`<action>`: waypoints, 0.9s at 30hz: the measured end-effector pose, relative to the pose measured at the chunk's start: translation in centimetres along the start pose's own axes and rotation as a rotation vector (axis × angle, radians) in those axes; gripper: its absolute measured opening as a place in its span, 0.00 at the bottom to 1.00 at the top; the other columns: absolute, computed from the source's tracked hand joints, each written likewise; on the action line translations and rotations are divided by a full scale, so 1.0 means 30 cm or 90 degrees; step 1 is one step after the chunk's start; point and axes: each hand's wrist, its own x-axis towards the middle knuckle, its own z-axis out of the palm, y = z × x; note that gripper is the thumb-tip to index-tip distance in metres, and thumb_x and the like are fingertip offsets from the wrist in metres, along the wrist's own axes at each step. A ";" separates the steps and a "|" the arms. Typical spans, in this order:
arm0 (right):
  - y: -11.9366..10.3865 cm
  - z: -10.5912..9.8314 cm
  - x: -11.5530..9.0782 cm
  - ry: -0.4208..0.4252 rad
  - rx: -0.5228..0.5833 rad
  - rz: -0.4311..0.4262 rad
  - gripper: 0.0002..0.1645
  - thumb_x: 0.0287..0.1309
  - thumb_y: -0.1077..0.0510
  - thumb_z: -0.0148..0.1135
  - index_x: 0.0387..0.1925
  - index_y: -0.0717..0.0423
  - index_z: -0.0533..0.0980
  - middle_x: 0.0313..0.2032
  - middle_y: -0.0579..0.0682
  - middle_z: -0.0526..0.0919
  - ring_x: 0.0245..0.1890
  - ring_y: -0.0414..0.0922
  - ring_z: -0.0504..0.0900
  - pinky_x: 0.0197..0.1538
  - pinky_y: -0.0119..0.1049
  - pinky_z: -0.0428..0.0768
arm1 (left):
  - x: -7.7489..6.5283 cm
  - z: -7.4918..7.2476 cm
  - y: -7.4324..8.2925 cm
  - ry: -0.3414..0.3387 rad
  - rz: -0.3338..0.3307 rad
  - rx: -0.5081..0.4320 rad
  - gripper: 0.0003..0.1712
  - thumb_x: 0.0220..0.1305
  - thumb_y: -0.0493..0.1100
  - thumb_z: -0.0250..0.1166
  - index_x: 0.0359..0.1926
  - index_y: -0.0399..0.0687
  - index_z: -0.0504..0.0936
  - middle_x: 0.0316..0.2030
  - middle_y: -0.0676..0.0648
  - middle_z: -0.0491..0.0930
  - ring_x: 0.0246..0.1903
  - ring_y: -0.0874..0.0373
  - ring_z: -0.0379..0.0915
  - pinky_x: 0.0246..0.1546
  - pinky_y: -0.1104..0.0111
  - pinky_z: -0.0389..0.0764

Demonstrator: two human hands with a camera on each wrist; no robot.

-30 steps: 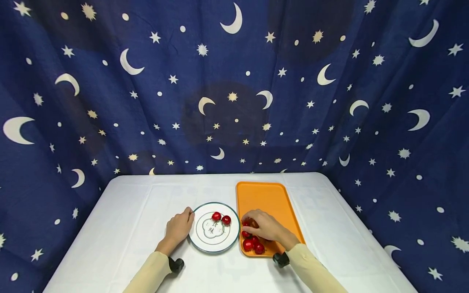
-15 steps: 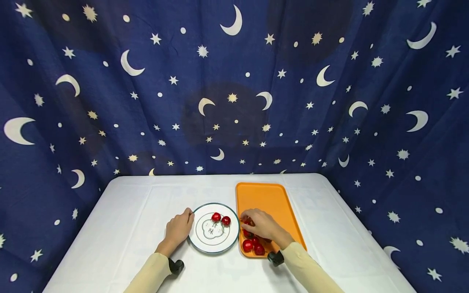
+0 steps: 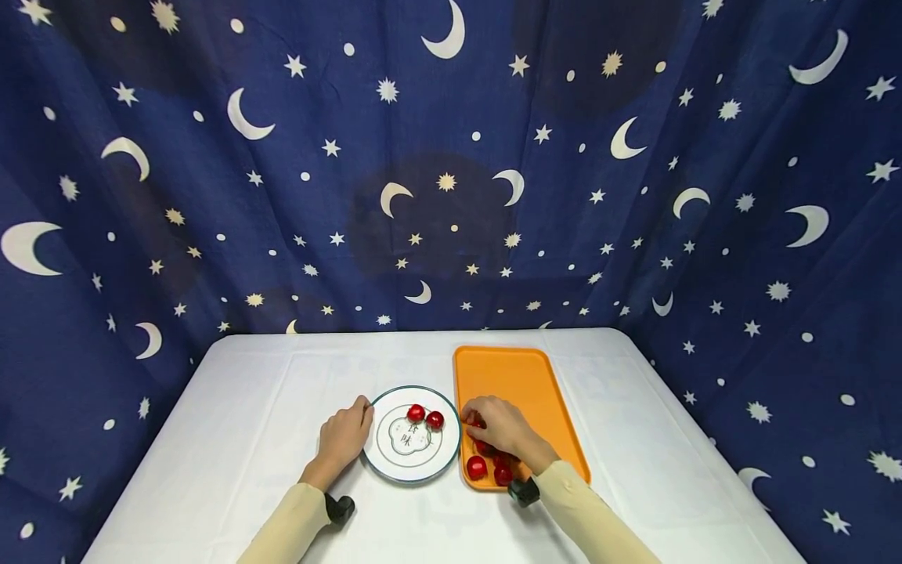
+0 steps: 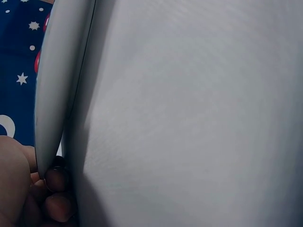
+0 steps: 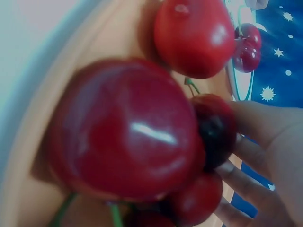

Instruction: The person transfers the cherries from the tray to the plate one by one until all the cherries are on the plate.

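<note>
My left hand [image 3: 345, 433] grips the left rim of a white plate [image 3: 387, 468] with a dark green edge. In the left wrist view, fingertips [image 4: 57, 179] lie under the tilted-looking plate rim [image 4: 52, 94]. Two red cherries [image 3: 416, 413] sit on the plate's upper right part. My right hand [image 3: 502, 427] is low over the left side of an orange tray [image 3: 503, 372], among several red cherries [image 3: 477, 468]. In the right wrist view, its thumb and fingers pinch a dark red cherry [image 5: 217, 132]; a large glossy cherry [image 5: 123, 132] partly hides the others.
The tray stands right beside the plate on a white-covered table [image 3: 296, 376]. Behind and around hangs a dark blue curtain [image 3: 451, 251] with moons and stars. Black wrist cameras [image 3: 523, 493] sit under both wrists.
My right hand has shifted slightly left and its wrist has swung left over the tray. Some cherries under it have moved a little. The left hand and the plate stay in place.
</note>
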 end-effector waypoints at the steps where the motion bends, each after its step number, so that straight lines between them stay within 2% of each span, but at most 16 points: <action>1: 0.000 0.000 0.001 0.001 0.001 0.002 0.09 0.59 0.56 0.74 0.41 0.47 0.85 0.33 0.41 0.85 0.37 0.40 0.79 0.45 0.42 0.80 | 0.002 -0.001 0.000 0.001 0.000 0.000 0.12 0.77 0.47 0.55 0.45 0.44 0.80 0.28 0.42 0.85 0.27 0.45 0.81 0.28 0.52 0.76; 9: -0.007 -0.003 0.003 0.009 0.006 0.019 0.07 0.59 0.57 0.74 0.39 0.46 0.84 0.30 0.38 0.82 0.38 0.40 0.77 0.46 0.43 0.80 | 0.005 -0.005 0.002 0.002 0.000 0.000 0.12 0.77 0.47 0.55 0.45 0.44 0.80 0.28 0.42 0.85 0.26 0.47 0.81 0.27 0.53 0.76; 19: -0.009 0.005 -0.002 0.005 0.002 0.023 0.06 0.59 0.60 0.72 0.37 0.47 0.83 0.26 0.37 0.78 0.34 0.38 0.74 0.42 0.39 0.76 | -0.003 0.002 0.004 0.002 -0.003 -0.003 0.12 0.77 0.47 0.55 0.46 0.45 0.80 0.28 0.43 0.85 0.26 0.47 0.81 0.28 0.53 0.77; 24: -0.006 -0.005 -0.006 -0.008 -0.014 0.005 0.05 0.60 0.56 0.73 0.38 0.47 0.83 0.28 0.38 0.80 0.34 0.38 0.75 0.42 0.38 0.77 | -0.003 0.005 0.004 0.007 0.006 -0.004 0.12 0.77 0.47 0.55 0.45 0.45 0.80 0.28 0.43 0.85 0.25 0.47 0.80 0.27 0.53 0.76; 27: -0.002 -0.014 -0.007 -0.020 -0.020 0.012 0.08 0.59 0.54 0.75 0.38 0.47 0.83 0.30 0.41 0.81 0.35 0.39 0.75 0.42 0.41 0.78 | -0.003 0.007 0.000 0.012 0.005 0.000 0.11 0.77 0.46 0.55 0.45 0.45 0.80 0.28 0.42 0.85 0.25 0.46 0.81 0.27 0.52 0.76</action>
